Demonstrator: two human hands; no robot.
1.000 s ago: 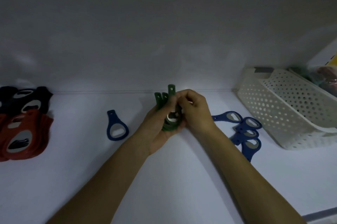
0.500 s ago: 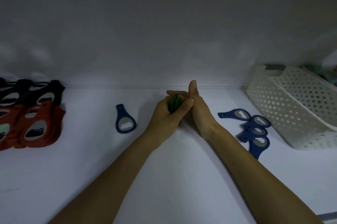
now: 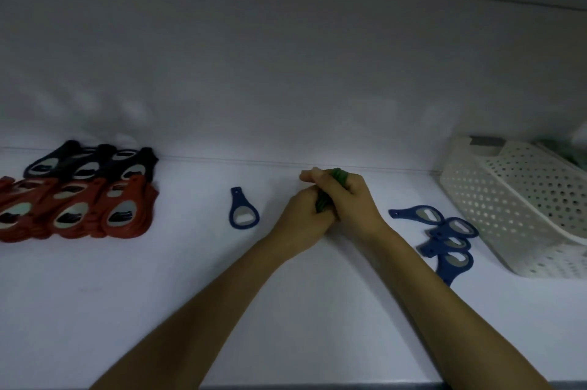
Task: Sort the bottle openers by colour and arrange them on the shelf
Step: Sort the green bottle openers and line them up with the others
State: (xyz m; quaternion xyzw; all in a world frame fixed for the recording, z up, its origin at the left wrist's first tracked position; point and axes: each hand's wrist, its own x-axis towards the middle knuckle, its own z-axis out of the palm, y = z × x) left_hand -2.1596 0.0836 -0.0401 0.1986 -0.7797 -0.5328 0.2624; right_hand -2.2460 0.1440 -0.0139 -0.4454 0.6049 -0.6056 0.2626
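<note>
Now both my hands (image 3: 330, 202) have closed tight round the green openers (image 3: 339, 174), squared into 1 bundle, ready to set left of the basket (image 3: 521, 199).

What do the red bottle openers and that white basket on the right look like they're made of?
Red bottle openers: matte coloured bodies, probably plastic or rubbery coating, around pale reflective inserts that look like metal. White basket: likely moulded plastic, judging by its even rows of round holes and smooth rim.
</note>
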